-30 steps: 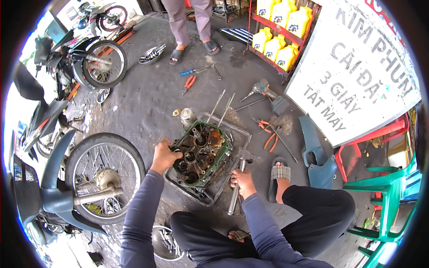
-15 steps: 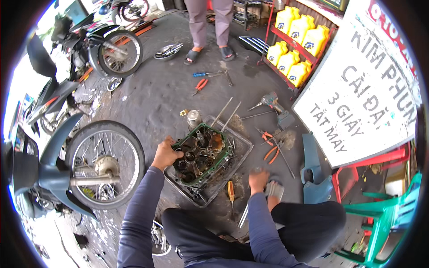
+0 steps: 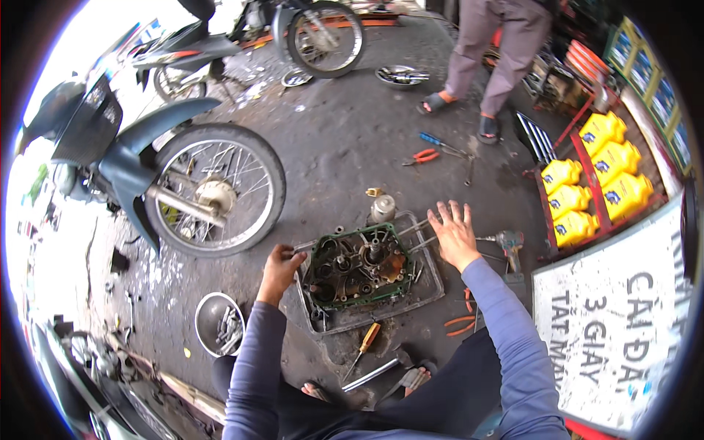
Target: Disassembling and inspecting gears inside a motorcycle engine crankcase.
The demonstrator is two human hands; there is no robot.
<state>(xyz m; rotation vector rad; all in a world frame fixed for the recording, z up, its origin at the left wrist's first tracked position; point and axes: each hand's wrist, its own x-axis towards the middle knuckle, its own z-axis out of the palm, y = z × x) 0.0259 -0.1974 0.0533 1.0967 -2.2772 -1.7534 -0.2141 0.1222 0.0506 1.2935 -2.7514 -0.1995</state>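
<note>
An opened engine crankcase half with a green gasket edge lies in a shallow clear tray. Gears and shafts show inside it. My left hand is closed at the case's left corner, thumb toward the rim; its exact contact is partly hidden. My right hand is open, fingers spread, over the tray's right end beside the long metal studs. Behind the case stands a metal cylinder-shaped part. In front lies a screwdriver with an orange handle.
A motorbike's front wheel stands at left, near a metal bowl of parts. Orange pliers and a cordless driver lie right. Another person stands beyond, beside yellow bottles on a rack. A white sign leans at right.
My right hand has risen from beside my foot to the tray's right end, its fingers now spread. My left hand stays at the case's left side. The whole view has turned leftward.
</note>
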